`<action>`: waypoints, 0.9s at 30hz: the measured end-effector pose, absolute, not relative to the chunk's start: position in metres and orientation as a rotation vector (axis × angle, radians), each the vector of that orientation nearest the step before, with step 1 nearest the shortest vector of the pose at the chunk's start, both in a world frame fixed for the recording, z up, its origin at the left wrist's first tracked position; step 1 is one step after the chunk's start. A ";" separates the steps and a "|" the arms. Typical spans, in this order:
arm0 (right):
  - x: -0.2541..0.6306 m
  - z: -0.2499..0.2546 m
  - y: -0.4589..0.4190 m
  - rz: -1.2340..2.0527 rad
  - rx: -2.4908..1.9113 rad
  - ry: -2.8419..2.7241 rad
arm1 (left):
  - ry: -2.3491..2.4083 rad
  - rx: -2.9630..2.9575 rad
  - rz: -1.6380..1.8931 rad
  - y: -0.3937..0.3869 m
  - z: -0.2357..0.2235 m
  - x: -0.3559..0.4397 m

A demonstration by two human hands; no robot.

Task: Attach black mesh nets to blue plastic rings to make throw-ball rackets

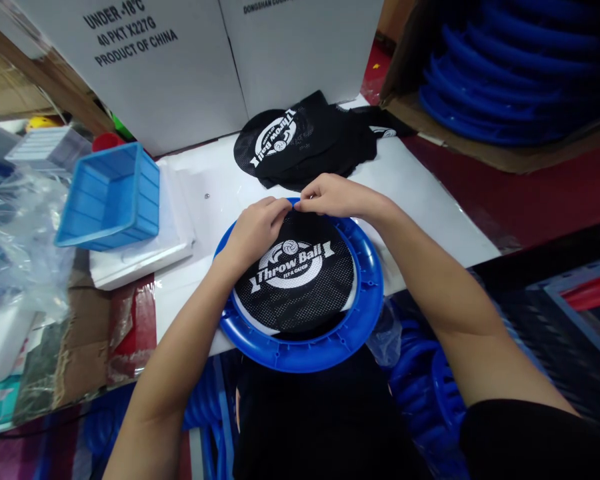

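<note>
Both hands meet at the far side of a wide, flat, blue plastic ring (300,357), approx. mid-desk L to R, w/ the ring's near part sticking out past the near edge of the white desk (430,213), over the person's lap. Inside it, a round black mesh-fabric disc (307,308) w/ white "Throw Ball" print covers most of the opening; print faces up, roughly upright to the wearer.

L hand (257,227): fingers bent, tips pinching the disc's far edge at the ring's rim; palm lies over the ring's far-left part. R hand (337,195): thumb + index pinched tight on the same edge, just beside the L fingertips; wrist beyond the ring's far-right part. Can't tell how much of the rim is gripped too. So the ring + disc lie mostly on the near side of both hands, b/w the forearms.

Just past the hands, twd the desk's far edge: loose pile of black mesh-fabric pieces (310,143), same print, in front of tall white cartons (170,93). Far-left corner: light-blue rectangular plastic bin (147,210), tilted, on a flat white box (145,265). Far right: brown cardboard box (510,159) w/ stacked blue plastic rings (480,93).
</note>
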State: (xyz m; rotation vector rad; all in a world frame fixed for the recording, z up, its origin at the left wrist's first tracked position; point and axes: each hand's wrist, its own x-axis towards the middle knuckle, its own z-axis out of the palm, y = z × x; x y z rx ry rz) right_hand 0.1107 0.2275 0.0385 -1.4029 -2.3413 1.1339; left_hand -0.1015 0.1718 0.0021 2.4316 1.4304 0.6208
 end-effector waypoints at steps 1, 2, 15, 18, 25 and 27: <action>0.111 0.039 0.228 1.127 -1.400 -2.334 | 1.416 2.431 0.632 0.172 0.001 -0.102; 0.112 0.039 0.228 1.116 -1.396 -2.324 | 1.406 2.431 0.646 0.173 0.000 -0.102; 0.109 0.037 0.229 1.002 -1.412 -2.350 | 1.361 2.471 0.745 0.178 -0.012 -0.106; 0.108 0.037 0.229 1.014 -1.415 -2.348 | 1.371 2.472 0.748 0.178 -0.014 -0.107; 0.107 0.036 0.229 1.021 -1.415 -2.333 | 1.379 2.496 0.722 0.179 -0.014 -0.109; 0.105 0.035 0.230 1.019 -1.432 -2.330 | 1.381 2.495 0.705 0.179 -0.013 -0.108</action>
